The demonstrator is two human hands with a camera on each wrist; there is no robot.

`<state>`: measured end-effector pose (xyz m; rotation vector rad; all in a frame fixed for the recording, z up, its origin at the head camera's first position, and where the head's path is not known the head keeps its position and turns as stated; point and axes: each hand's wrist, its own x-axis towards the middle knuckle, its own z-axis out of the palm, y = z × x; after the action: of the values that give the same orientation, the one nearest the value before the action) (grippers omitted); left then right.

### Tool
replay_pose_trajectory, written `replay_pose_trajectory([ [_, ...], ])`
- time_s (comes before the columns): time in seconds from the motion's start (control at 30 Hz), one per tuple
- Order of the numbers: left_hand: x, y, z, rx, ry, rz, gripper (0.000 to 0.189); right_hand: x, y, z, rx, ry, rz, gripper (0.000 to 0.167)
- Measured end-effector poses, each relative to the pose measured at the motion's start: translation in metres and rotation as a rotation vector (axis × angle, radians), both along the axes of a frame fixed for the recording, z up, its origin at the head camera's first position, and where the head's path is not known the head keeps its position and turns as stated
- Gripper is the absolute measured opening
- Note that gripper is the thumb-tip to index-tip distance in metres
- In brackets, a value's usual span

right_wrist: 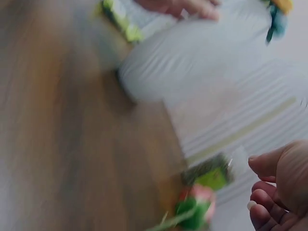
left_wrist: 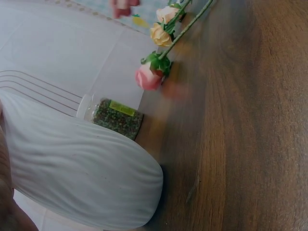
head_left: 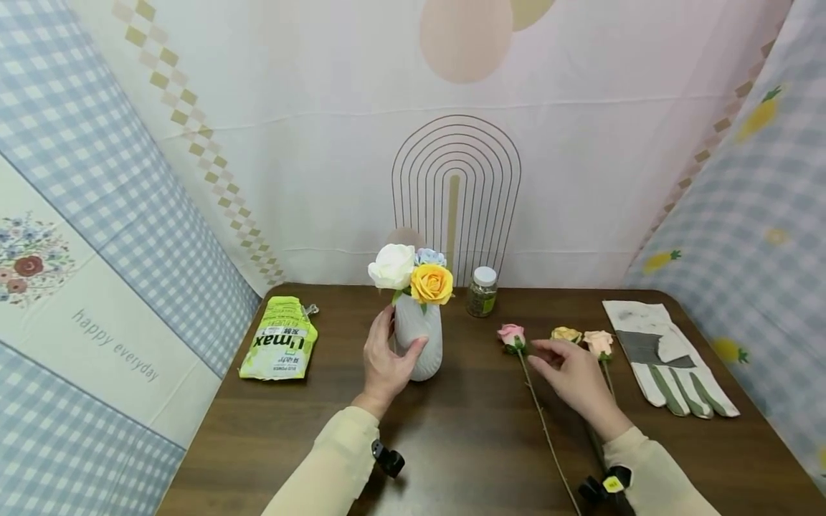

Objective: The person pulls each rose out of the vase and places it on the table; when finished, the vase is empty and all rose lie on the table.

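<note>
My left hand (head_left: 389, 358) grips the side of a white ribbed vase (head_left: 422, 344), thumb across its front and fingers behind. In the vase stand a white rose (head_left: 392, 266), a yellow rose (head_left: 432, 284) and a blue flower (head_left: 430, 256). My right hand (head_left: 574, 376) hovers just right of a pink rose (head_left: 512, 335), fingers loosely bent with nothing between them. The pink rose's long stem runs toward the front edge. Behind the right hand lie a pale yellow rose (head_left: 566, 334) and a peach rose (head_left: 599, 343), their stems partly hidden by the hand and arm.
A white-lidded jar (head_left: 482, 292) of small green grains stands behind, right of the vase. At the table's left lies a green and white packet (head_left: 280, 340). A white and grey glove (head_left: 671, 357) lies at the right. Printed cloths hang around the table (head_left: 464, 437).
</note>
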<state>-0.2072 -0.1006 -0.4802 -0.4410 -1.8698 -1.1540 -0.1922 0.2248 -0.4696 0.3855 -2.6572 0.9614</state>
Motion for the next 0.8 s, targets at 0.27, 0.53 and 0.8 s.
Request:
replay_pose_trajectory([
  [0.27, -0.001, -0.001, 0.002, 0.018, 0.018, -0.006, 0.075, -0.012, -0.013, -0.012, 0.087, -0.192, 0.033, 0.018],
  [0.53, 0.001, 0.0, 0.001, 0.0, -0.007, 0.003, 0.075, -0.013, 0.004, -0.057, 0.059, -0.324, -0.026, 0.022],
  [0.8, 0.001, 0.0, 0.002, -0.002, -0.013, -0.007, 0.075, -0.012, 0.002, -0.062, 0.02, -0.306, -0.065, 0.034],
])
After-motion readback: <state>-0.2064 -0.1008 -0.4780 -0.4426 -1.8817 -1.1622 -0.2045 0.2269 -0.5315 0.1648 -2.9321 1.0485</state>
